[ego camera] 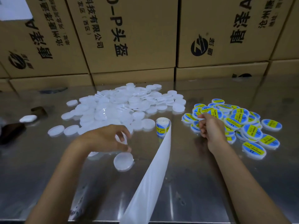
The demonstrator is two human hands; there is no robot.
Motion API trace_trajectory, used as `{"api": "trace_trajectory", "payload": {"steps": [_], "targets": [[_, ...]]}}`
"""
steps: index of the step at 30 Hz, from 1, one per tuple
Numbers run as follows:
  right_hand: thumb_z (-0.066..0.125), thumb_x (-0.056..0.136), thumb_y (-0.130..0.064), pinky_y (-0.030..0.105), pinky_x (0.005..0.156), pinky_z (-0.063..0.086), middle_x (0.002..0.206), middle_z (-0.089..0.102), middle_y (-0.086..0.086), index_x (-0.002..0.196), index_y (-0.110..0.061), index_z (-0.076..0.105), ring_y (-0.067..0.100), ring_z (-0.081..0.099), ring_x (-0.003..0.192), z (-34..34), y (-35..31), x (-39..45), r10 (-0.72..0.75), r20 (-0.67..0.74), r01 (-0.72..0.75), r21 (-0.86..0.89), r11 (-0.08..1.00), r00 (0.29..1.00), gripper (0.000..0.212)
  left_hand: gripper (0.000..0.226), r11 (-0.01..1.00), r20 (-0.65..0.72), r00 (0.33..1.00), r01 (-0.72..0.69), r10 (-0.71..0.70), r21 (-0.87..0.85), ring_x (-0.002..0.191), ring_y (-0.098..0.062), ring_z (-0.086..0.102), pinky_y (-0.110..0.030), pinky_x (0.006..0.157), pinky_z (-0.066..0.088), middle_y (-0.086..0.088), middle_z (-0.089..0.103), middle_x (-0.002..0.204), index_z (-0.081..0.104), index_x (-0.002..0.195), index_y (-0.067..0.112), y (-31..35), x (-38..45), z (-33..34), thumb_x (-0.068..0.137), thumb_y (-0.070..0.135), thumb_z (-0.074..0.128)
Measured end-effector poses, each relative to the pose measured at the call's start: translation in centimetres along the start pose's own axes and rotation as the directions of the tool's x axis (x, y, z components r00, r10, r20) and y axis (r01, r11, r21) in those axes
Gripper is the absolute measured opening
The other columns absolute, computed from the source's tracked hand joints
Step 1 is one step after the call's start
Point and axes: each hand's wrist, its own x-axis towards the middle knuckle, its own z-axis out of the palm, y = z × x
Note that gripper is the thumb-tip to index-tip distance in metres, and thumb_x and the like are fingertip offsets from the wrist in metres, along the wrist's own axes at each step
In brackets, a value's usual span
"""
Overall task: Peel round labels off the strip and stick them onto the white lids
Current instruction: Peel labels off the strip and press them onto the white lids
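Note:
A heap of plain white lids (123,104) lies at the middle back of the shiny metal table (194,183). My left hand (108,139) hovers in front of the heap, its thumb and fingers curled round one white lid. Another plain lid (123,161) lies on the table just below that hand. The label roll (163,126) stands upright between my hands, and its bare white backing strip (150,183) trails down to the near edge. My right hand (210,126) is curled into a loose fist over the pile of labelled blue-and-yellow lids (246,125). Nothing shows in its grasp.
Stacked cardboard boxes (129,38) wall off the back of the table. At the far left lie a white earbud case (28,118), a dark object (38,110) and a black one (12,131). The backing strip crosses the near middle of the table.

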Motion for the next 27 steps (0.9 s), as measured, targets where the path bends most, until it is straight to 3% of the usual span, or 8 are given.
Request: {"api": "trace_trajectory", "payload": {"steps": [2,6,9,14,17,21,25,27], "targets": [[0.053,0.091,-0.018,0.020,0.036,0.022,0.051,0.045,-0.001,0.081,-0.014,0.064,0.011,0.031,0.041,0.1,0.0,-0.2,-0.005,0.005,0.005,-0.013,1.000,1.000,0.015,0.048,0.991,0.032,0.999,0.029,-0.033,0.127,0.093,0.003,0.059,-0.015,0.077,0.045,0.027,0.054,0.109,0.055,0.102,0.056,-1.2,-1.0,1.2,0.062,0.065,0.080],[0.052,0.092,-0.019,0.021,0.037,0.021,0.052,0.045,-0.001,0.080,-0.015,0.064,0.011,0.031,0.041,0.2,0.0,-0.4,-0.009,0.018,0.009,-0.028,1.000,1.000,0.017,0.066,0.992,0.023,1.000,-0.009,0.006,0.127,0.099,0.009,0.050,-0.018,0.088,0.043,0.029,0.046,0.112,0.049,0.110,0.058,-1.9,-1.6,4.1,0.051,0.068,0.078],[0.052,0.093,-0.019,0.021,0.037,0.021,0.051,0.046,-0.001,0.080,-0.015,0.064,0.011,0.031,0.041,0.2,0.0,-0.4,-0.009,0.022,0.010,-0.037,0.999,1.000,0.018,0.056,0.993,-0.020,0.998,-0.052,0.055,0.105,0.104,0.009,0.047,-0.018,0.091,0.041,0.025,0.050,0.112,0.056,0.103,0.059,-1.9,-1.6,4.6,0.050,0.065,0.076],[0.054,0.091,-0.018,0.021,0.038,0.020,0.051,0.044,-0.001,0.078,-0.015,0.064,0.012,0.030,0.042,0.3,-0.2,-0.8,-0.025,0.032,0.027,-0.057,0.998,0.999,0.017,0.040,0.994,-0.093,0.991,-0.093,0.099,0.065,0.103,0.003,0.055,-0.015,0.088,0.044,0.022,0.057,0.111,0.066,0.102,0.052,-1.7,-1.2,4.5,0.070,0.040,0.087],[0.055,0.091,-0.017,0.021,0.039,0.025,0.054,0.047,0.002,0.079,-0.014,0.064,0.011,0.034,0.041,1.0,0.1,-1.1,-0.098,0.071,0.108,-0.151,0.983,0.993,0.015,0.038,0.978,-0.203,0.970,-0.160,0.132,-0.131,0.094,0.003,0.063,-0.014,0.082,0.050,0.022,0.061,0.111,0.070,0.100,0.054,0.0,-0.7,3.8,0.071,0.036,0.087],[0.053,0.095,-0.005,0.021,0.043,0.039,0.061,0.060,0.002,0.085,-0.011,0.063,0.011,0.050,0.049,2.8,1.0,-1.9,-0.200,0.204,0.240,-0.198,0.950,0.958,0.016,0.032,0.782,-0.271,0.951,-0.279,0.147,-0.557,0.091,-0.017,0.074,-0.027,0.083,0.057,0.007,0.063,0.118,0.074,0.109,0.041,3.4,1.1,2.5,0.080,0.030,0.070],[0.045,0.095,0.005,0.033,0.087,0.050,0.105,0.071,0.008,0.113,-0.013,0.061,0.019,0.065,0.101,4.2,2.3,-2.4,-0.225,0.389,0.337,-0.251,0.907,0.894,0.030,0.036,0.434,-0.145,0.988,-0.157,0.062,-0.887,0.097,-0.035,0.073,-0.042,0.076,0.062,-0.020,0.058,0.128,0.073,0.109,0.014,6.7,3.8,2.0,0.099,0.013,0.039],[0.040,0.097,0.006,0.025,0.096,0.046,0.125,0.064,0.004,0.134,-0.013,0.051,0.018,0.059,0.119,4.6,2.7,-2.3,-0.180,0.472,0.343,-0.285,0.895,0.863,0.044,0.037,0.374,-0.084,0.994,-0.105,0.073,-0.921,0.086,-0.037,0.071,-0.041,0.071,0.061,-0.033,0.064,0.120,0.068,0.108,0.008,8.2,4.8,2.3,0.098,0.014,0.033]]}}
